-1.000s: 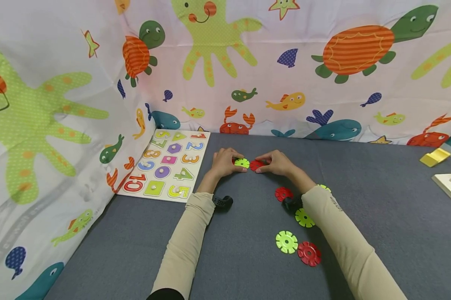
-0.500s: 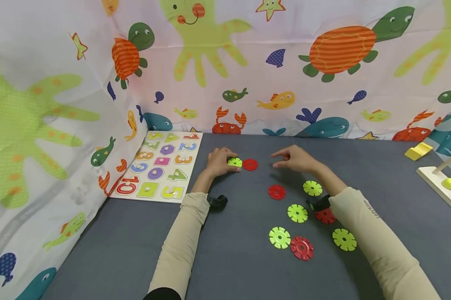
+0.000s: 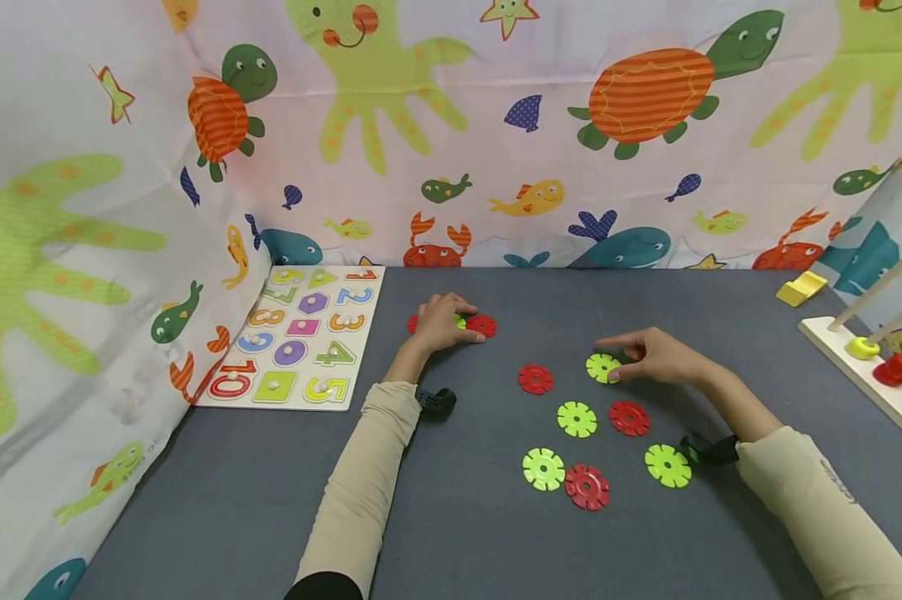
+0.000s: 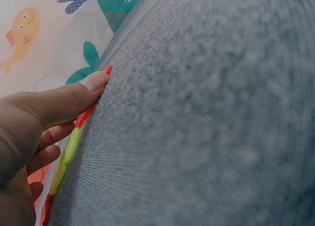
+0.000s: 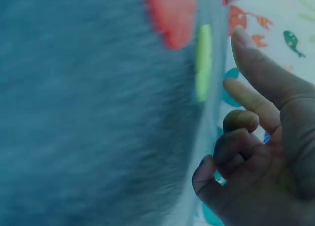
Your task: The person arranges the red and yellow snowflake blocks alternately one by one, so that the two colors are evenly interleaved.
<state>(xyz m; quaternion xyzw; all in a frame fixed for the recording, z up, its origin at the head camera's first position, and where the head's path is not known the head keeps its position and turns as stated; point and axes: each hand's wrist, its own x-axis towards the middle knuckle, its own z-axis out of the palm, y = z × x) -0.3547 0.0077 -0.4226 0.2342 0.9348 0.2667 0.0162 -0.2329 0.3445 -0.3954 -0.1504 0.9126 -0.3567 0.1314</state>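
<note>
My left hand is at a row of notched plastic discs, with its thumb and fingers pinching the right-hand red disc. Under that hand, a green disc is mostly hidden, and another red disc shows at its left. In the left wrist view the red disc, green disc and darker red disc run edge to edge. My right hand hovers at a loose green disc, index finger extended and thumb overlapping its edge. The right wrist view shows this green disc apart from the spread fingers.
Several loose discs lie in front, among them a red disc and a green disc. A number puzzle board lies at the left by the printed curtain. At the right are a wooden peg stand and a yellow block.
My right hand has let go of the red disc in the row and moved right to the loose green disc. My left hand stays at the row. The head view has turned right.
</note>
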